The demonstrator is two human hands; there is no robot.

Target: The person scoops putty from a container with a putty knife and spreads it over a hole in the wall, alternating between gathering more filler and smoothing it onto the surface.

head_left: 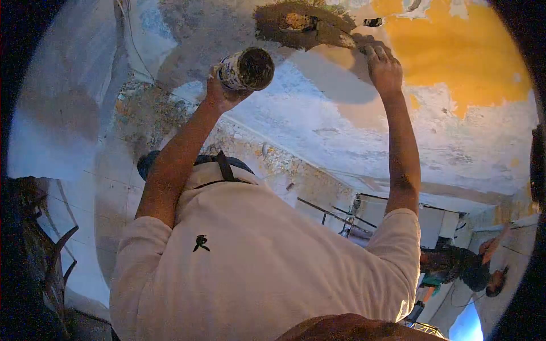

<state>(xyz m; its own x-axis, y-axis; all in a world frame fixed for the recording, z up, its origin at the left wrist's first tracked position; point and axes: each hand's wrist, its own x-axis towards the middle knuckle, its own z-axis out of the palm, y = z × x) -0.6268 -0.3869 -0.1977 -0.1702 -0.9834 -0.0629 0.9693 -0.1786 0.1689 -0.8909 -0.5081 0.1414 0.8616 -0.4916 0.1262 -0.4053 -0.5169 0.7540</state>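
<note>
My left hand (224, 94) is wrapped round the side of a round tub (232, 71) with printing on its wall. The tub is tilted, its dark, mud-like inside facing me. Higher and to the right, my right hand (385, 71) is at the wall (318, 105) with its fingers curled. Whatever those fingers grip is mostly hidden and blends into the dark patch. Beside them, a wet-looking dark brown patch (273, 25) surrounds a rough hollow (298, 23). A small dark hole (372, 23) sits just above my right hand.
Yellow paint (455, 51) covers the wall at upper right; bare, crumbling plaster (151, 111) shows at left. A cable (136, 51) hangs down the upper left. At lower right are another person (469, 267) and metal rails (335, 216). Dark metal bars (62, 244) stand at left.
</note>
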